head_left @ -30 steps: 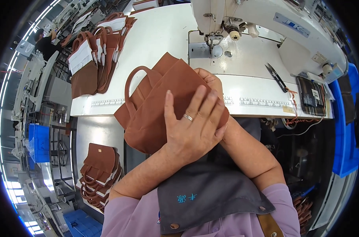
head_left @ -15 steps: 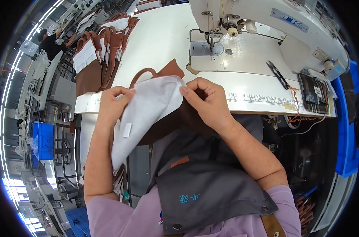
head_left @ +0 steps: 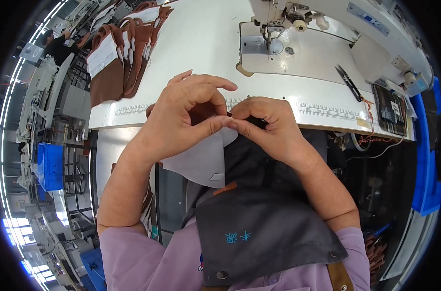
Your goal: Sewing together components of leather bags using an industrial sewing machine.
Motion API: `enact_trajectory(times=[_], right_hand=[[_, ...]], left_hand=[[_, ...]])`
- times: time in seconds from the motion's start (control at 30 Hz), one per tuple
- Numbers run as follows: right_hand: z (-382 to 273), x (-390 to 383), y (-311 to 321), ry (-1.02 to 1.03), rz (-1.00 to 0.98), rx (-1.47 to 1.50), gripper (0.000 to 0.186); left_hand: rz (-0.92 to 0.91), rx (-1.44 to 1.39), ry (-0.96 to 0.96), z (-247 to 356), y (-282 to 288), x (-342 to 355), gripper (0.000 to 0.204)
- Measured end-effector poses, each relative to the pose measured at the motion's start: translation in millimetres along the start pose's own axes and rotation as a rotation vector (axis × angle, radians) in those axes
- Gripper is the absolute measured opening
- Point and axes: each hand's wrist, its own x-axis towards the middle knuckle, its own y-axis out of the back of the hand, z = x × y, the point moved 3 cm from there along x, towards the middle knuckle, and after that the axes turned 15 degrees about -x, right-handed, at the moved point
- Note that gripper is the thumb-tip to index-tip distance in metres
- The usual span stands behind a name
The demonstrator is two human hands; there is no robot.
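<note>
In front of the table's near edge, both hands meet over a brown bag piece with white backing (head_left: 196, 162). My left hand (head_left: 177, 114) arches over it, thumb and forefinger closed at the piece's upper edge and other fingers raised. Thumb against thumb, my right hand (head_left: 278, 126) pinches the same edge with curled fingers. The white side hangs below the hands and carries a small pale tag (head_left: 215, 177). Most of the brown side is hidden behind my fingers.
A sewing machine (head_left: 298, 29) stands at the back right of the white table (head_left: 196, 53). Black thread snips (head_left: 349, 83) lie right of it. Brown bag pieces with handles (head_left: 109, 72) are stacked at the left. A blue bin (head_left: 426, 160) stands beyond the table's right end.
My hands have come together from holding the piece spread out. The left hand has moved right and up to the right hand, and the white side now hangs lower beneath them.
</note>
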Motion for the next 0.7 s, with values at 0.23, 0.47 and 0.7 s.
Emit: enact_trajectory(times=[0.23, 0.47, 0.7], right_hand=[[0, 5, -26, -0.037, -0.109, 0.191, 0.009], [1, 14, -41, -0.016, -0.185, 0.115, 0.011], [-7, 15, -45, -0.116, -0.179, 0.074, 0.012]], left_hand=[[0.095, 0.335, 0.033, 2, 8, -34, 0.008], [0.109, 0.222, 0.145, -20, 20, -54, 0.008], [0.141, 0.192, 0.140, -25, 20, -62, 0.015]])
